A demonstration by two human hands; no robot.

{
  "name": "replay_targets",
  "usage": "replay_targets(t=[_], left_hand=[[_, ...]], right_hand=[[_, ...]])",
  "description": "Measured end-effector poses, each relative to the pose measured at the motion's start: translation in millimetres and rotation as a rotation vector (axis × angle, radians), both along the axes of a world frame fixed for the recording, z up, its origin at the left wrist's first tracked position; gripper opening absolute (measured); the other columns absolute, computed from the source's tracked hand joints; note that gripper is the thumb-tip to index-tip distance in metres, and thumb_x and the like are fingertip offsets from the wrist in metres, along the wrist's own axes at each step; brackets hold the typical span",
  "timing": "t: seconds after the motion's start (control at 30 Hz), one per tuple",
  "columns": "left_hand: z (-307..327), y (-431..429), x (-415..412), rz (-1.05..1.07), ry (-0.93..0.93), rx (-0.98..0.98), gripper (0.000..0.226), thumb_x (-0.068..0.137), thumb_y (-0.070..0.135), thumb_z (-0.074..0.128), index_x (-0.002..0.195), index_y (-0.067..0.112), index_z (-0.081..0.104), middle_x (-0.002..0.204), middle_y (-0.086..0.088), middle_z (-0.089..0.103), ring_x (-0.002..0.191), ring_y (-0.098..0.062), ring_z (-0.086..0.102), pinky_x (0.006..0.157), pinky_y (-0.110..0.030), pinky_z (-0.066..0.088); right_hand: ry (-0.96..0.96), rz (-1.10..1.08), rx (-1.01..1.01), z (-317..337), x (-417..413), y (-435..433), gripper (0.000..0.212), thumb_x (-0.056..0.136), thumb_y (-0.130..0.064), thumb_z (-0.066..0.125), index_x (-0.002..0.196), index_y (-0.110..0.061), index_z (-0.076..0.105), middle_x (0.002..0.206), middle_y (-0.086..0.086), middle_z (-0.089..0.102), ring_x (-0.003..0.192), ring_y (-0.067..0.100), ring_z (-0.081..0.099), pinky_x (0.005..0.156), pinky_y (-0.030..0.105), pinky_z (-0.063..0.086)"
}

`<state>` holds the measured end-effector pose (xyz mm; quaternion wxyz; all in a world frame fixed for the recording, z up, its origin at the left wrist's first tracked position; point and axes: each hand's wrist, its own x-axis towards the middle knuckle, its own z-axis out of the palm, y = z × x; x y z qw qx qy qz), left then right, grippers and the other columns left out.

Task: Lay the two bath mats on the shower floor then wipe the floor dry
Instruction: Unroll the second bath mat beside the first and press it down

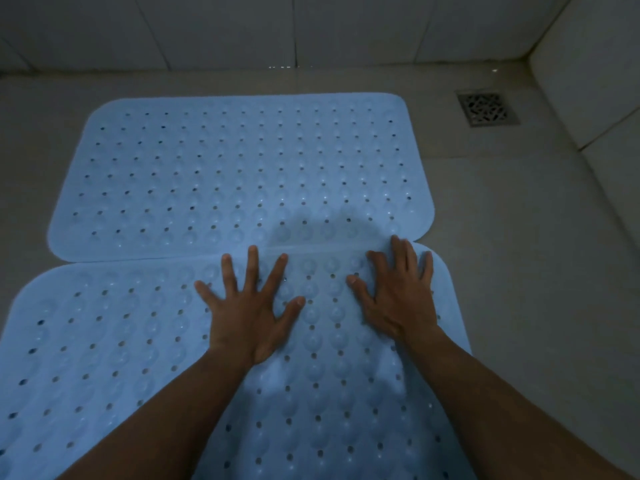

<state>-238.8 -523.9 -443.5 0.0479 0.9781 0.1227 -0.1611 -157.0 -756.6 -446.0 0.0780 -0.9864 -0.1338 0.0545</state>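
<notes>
Our open left hand (247,306) and right hand (398,292) press the near bath mat (104,341); beyond, far bath mat (242,168), drain (487,109), tiled floor (502,237).

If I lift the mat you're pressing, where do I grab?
Probably pinch the near mat at its rounded far-left corner, coming from the left. It lies flat and thin, left hand and right hand press its middle and right, and its far edge meets the other mat.

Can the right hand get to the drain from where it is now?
Probably yes: the right hand presses the near mat at its far right corner, and only bare floor separates it from the drain.
</notes>
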Motion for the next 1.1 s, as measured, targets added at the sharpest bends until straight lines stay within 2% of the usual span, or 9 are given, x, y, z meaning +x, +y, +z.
replay_targets(t=[0.1, 0.2, 0.27, 0.33, 0.4, 0.67, 0.9, 1.0, 1.1], left_hand=[[-3.0, 0.4, -0.9, 0.006, -0.016, -0.017, 0.077, 0.084, 0.086, 0.004, 0.148, 0.053, -0.022, 0.162, 0.003, -0.029, 0.148, -0.038, -0.025, 0.109, -0.076, -0.005], [-6.7, 0.1, -1.1, 0.009, -0.042, -0.011, 0.076, 0.083, 0.086, 0.004, 0.147, 0.053, -0.022, 0.162, 0.003, -0.028, 0.149, -0.038, -0.023, 0.109, -0.076, -0.004], [-8.8, -0.1, -0.3, 0.01, -0.046, -0.006, 0.076, 0.083, 0.086, 0.002, 0.146, 0.054, -0.024, 0.161, 0.003, -0.03, 0.148, -0.038, -0.024, 0.11, -0.075, -0.005], [-9.5, 0.0, -1.2, 0.018, -0.055, -0.005, 0.076, 0.082, 0.086, 0.002, 0.146, 0.054, -0.024, 0.161, 0.003, -0.03, 0.148, -0.037, -0.024, 0.11, -0.075, -0.006], [-10.3, 0.2, -0.9, 0.023, -0.068, -0.01, 0.076, 0.083, 0.086, 0.004, 0.147, 0.054, -0.022, 0.162, 0.003, -0.029, 0.149, -0.037, -0.023, 0.111, -0.074, -0.006], [-7.8, 2.2, -1.0, 0.014, -0.052, -0.026, 0.075, 0.084, 0.087, 0.01, 0.145, 0.057, -0.022, 0.163, 0.004, -0.026, 0.149, -0.036, -0.023, 0.11, -0.075, -0.007], [12.6, 9.5, 6.7, -0.004, 0.115, -0.117, 0.079, 0.08, 0.088, 0.009, 0.148, 0.057, -0.017, 0.163, 0.004, -0.027, 0.149, -0.037, -0.023, 0.11, -0.075, -0.007], [26.0, 23.2, -5.4, 0.005, 0.012, -0.188, 0.075, 0.087, 0.08, 0.013, 0.149, 0.052, -0.018, 0.165, 0.001, -0.019, 0.152, -0.035, -0.009, 0.114, -0.07, -0.002], [30.1, 51.0, -51.1, -0.022, -0.129, -0.153, 0.073, 0.092, 0.072, 0.01, 0.153, 0.043, -0.017, 0.167, -0.003, -0.011, 0.153, -0.029, -0.005, 0.118, -0.064, 0.001]], right_hand=[[0.023, -0.019, 0.048, -11.7, -0.3, -1.0, 0.067, 0.091, -0.071, 0.03, 0.137, -0.023, 0.042, 0.164, 0.014, 0.012, 0.152, 0.03, 0.006, 0.119, 0.061, 0.001], [0.012, -0.041, 0.048, -11.2, 0.8, -2.3, 0.079, 0.091, -0.073, 0.028, 0.147, -0.018, 0.032, 0.165, 0.011, 0.01, 0.152, 0.025, 0.004, 0.12, 0.057, 0.002], [0.023, -0.054, 0.036, -11.6, 2.1, -3.1, 0.088, 0.091, -0.074, 0.023, 0.155, -0.014, 0.017, 0.165, 0.01, 0.006, 0.153, 0.022, 0.0, 0.121, 0.055, -0.001], [0.047, -0.045, 0.013, -12.7, 2.2, -2.6, 0.089, 0.093, -0.073, 0.017, 0.158, -0.015, 0.003, 0.166, 0.009, 0.001, 0.153, 0.021, -0.004, 0.121, 0.054, -0.004], [0.04, -0.032, -0.004, -14.6, 2.4, -3.1, 0.086, 0.094, -0.072, 0.014, 0.158, -0.017, -0.003, 0.166, 0.01, -0.002, 0.152, 0.023, -0.005, 0.121, 0.054, -0.005], [0.126, -0.022, 0.004, -10.3, 6.0, -4.1, 0.088, 0.091, -0.075, 0.012, 0.156, -0.023, -0.013, 0.164, 0.007, -0.017, 0.151, 0.023, -0.015, 0.119, 0.052, -0.014], [0.265, 0.014, -0.041, 6.7, 9.4, -5.7, 0.097, 0.087, -0.079, 0.025, 0.155, -0.024, -0.019, 0.162, 0.012, -0.022, 0.15, 0.026, -0.019, 0.119, 0.055, -0.01], [0.195, 0.006, -0.015, 21.3, -20.7, 16.2, 0.093, 0.09, -0.076, 0.024, 0.155, -0.023, -0.017, 0.162, 0.015, -0.019, 0.151, 0.028, -0.015, 0.119, 0.056, -0.01], [0.089, 0.018, 0.05, 24.7, -77.6, 64.4, 0.08, 0.096, -0.066, 0.019, 0.157, -0.022, -0.009, 0.164, 0.016, -0.009, 0.151, 0.03, -0.009, 0.119, 0.057, -0.008]])
